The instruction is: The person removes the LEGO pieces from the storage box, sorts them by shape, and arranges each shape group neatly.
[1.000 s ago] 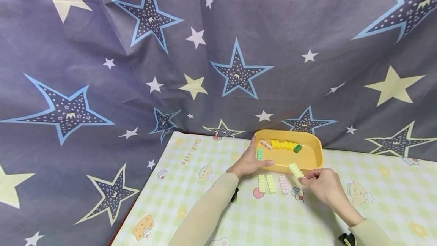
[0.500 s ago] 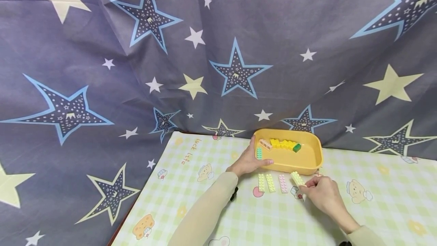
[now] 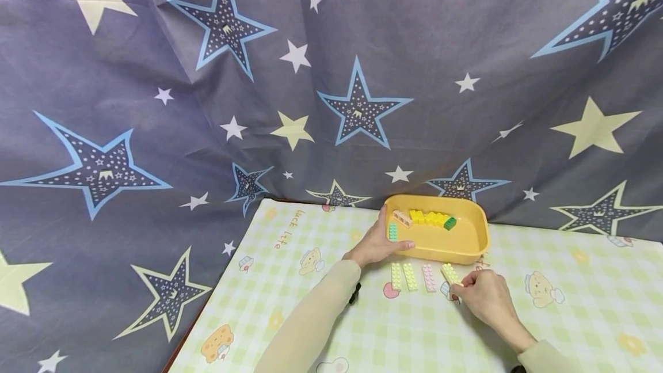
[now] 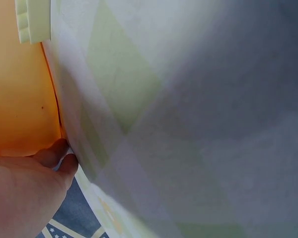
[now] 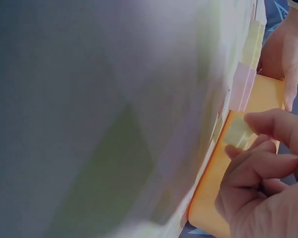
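Head view: the right hand (image 3: 486, 299) pinches the near end of a pale yellow brick (image 3: 449, 272) just in front of the tub (image 3: 471, 258); contact with the tabletop (image 3: 393, 330) cannot be confirmed. The left hand (image 3: 379, 244) grips the tub's left end.

Left wrist view: fingers meet the tub's end wall.

Right wrist view: thumb and fingers pinch the brick. Judged light, stiff, slightly slippery, hardly fragile; opposite sides, below the studs, should offer the soundest hold.
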Demonstrator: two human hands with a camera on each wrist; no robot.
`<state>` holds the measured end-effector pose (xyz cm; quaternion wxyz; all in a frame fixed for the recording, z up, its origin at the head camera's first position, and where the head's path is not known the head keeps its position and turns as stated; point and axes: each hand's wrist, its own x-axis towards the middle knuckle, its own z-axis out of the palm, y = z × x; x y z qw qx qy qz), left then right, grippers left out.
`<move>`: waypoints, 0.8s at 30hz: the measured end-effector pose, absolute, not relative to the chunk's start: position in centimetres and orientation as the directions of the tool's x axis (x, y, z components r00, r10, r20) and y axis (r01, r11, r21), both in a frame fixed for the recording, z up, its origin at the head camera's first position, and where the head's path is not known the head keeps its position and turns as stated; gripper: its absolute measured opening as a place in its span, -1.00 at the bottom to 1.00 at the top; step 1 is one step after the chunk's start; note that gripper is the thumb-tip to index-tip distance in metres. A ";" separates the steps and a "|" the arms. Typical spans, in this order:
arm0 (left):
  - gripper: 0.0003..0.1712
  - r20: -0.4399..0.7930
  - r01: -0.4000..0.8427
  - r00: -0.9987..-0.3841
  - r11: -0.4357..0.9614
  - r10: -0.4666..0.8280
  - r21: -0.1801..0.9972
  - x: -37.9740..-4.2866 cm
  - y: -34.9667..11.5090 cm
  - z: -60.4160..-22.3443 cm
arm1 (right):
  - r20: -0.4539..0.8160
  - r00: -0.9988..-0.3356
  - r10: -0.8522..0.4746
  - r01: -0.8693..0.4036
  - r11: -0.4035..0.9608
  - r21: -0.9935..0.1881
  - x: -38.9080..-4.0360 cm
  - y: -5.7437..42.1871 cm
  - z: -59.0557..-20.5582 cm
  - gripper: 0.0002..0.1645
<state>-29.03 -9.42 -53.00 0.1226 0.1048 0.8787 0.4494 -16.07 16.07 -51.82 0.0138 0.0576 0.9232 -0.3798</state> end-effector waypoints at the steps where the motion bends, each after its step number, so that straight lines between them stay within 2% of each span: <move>1: 0.55 -0.123 0.073 -0.948 0.573 0.295 0.816 -29.0 -9.4 -53.0 | -0.066 -0.993 0.093 0.113 0.709 -0.697 -16.0 16.0 -51.8 -0.78; 24: 0.55 -0.116 0.076 -0.946 0.555 0.304 0.828 -28.9 -9.5 -52.7 | -0.101 -0.994 0.045 0.098 0.786 -0.610 -16.5 15.5 -51.6 -0.63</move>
